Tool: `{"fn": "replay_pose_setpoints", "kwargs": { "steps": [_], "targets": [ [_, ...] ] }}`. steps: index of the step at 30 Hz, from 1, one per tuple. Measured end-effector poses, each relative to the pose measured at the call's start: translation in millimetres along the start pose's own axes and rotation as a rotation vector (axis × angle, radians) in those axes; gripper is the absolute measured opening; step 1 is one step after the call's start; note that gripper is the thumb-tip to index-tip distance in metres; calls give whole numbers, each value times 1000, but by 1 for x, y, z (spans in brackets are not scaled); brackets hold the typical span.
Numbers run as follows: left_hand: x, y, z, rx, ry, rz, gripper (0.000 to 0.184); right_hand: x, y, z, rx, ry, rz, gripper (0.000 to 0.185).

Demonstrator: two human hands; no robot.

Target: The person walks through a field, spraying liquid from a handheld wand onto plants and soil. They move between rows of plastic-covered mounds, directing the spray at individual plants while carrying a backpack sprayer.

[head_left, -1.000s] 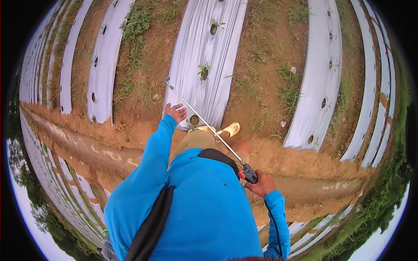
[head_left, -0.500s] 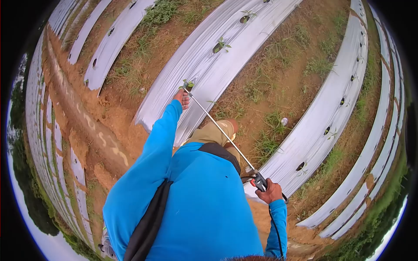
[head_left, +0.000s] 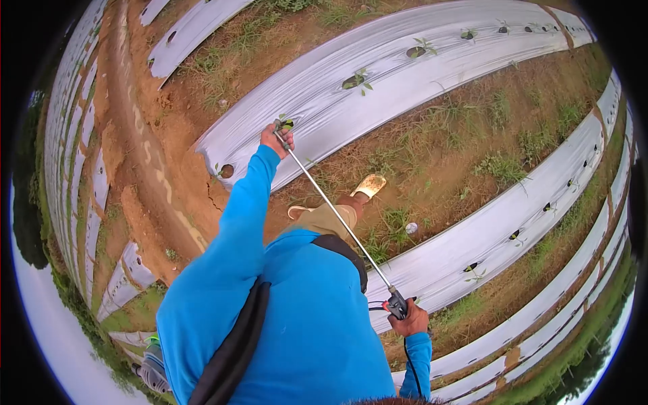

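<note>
Spray wand (head_left: 338, 216) amid plastic-covered field rows (head_left: 337, 111)

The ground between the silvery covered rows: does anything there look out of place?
One thing: a small whitish object lies by the grass, looking odd, perhaps like litter, against the brown soil. It's too small to identify.

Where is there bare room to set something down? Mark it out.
Bare soil lies between the end of the near row and the path. The aisle between near row and right row is open too, but grassier. Crowded: around the left hand, with wand and seedling close by.
</note>
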State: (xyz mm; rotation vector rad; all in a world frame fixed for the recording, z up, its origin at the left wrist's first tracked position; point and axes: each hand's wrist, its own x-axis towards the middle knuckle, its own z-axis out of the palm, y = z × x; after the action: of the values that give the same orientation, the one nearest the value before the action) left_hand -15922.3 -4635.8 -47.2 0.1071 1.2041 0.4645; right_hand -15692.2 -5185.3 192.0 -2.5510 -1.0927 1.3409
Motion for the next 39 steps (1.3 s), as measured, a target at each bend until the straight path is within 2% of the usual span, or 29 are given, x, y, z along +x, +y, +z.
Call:
{"fn": "replay_pose_setpoints", "kwargs": {
  "steps": [1,5,8,9,14,17,20,22,24,28,34,39],
  "targets": [
    [-6,-9,15,38,76,28,36,10,16,-2,24,25,-21,40],
    [-22,-41,36,-98,40,18,22,31,74,-34,-136,80,-24,40],
    [-30,-65,35,-175,-8,-47,23,49,110,-55,-128,95,-64,43],
    [-38,-71,36,-148,-20,-60,26,54,122,-61,-130,44,-42,56],
    [-73,-93,21,-156,-7,-20,28,83,171,-92,-173,-60,-103,50],
    [-83,-105,11,-97,-73,-45,27,96,188,-114,-164,-181,-122,50],
    [-101,-111,26,-52,-52,-21,27,112,196,-137,-125,-144,-209,48],
    [-105,-116,39,-46,-64,-99,27,114,211,-150,-186,-204,-96,47],
    [-100,-129,50,-9,-50,-242,28,110,223,-160,-239,-189,-76,45],
    [-78,-153,69,81,-152,-380,30,102,254,-175,-279,-158,-86,44],
    [-51,-177,97,169,-312,-407,30,80,276,-188,-267,-131,-50,44],
    [-38,-174,109,330,-263,-448,26,76,265,-196,-225,-177,85,48]
  ]
}}
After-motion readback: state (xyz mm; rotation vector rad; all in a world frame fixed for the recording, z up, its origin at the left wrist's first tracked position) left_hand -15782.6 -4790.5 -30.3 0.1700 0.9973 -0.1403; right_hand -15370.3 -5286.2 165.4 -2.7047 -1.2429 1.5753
